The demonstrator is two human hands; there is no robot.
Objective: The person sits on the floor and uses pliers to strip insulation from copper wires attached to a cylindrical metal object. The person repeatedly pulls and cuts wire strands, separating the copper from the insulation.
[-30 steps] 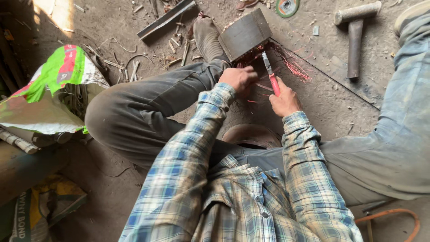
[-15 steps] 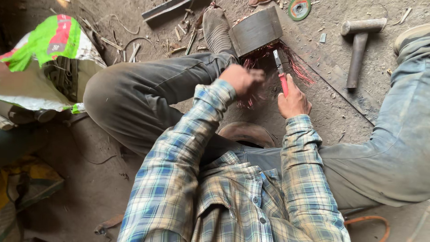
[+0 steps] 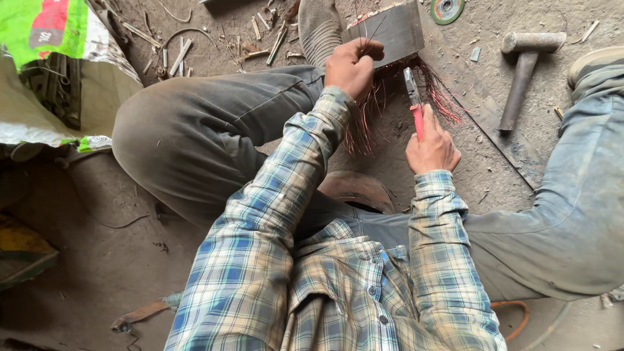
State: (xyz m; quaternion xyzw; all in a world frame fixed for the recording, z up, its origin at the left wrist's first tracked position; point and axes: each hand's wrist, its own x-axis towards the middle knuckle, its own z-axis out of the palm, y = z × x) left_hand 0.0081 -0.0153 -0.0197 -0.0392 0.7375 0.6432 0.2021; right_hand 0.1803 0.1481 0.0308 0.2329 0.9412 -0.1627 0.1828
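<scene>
Gripping copper wires (image 3: pixel 364 110) in our left hand (image 3: pixel 351 65), we hold red-handled pliers (image 3: pixel 415 104) tight in our right hand (image 3: pixel 432 146), pointing up beside the metal block (image 3: pixel 390 29).

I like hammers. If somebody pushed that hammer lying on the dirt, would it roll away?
Probably not far. The hammer lies flat on the dirt floor, and its head sticks out crosswise from the handle, so it would likely block rolling. The head looks like thick metal, so it is probably heavy at that end and would tip head-down when lifted by the handle.
</scene>
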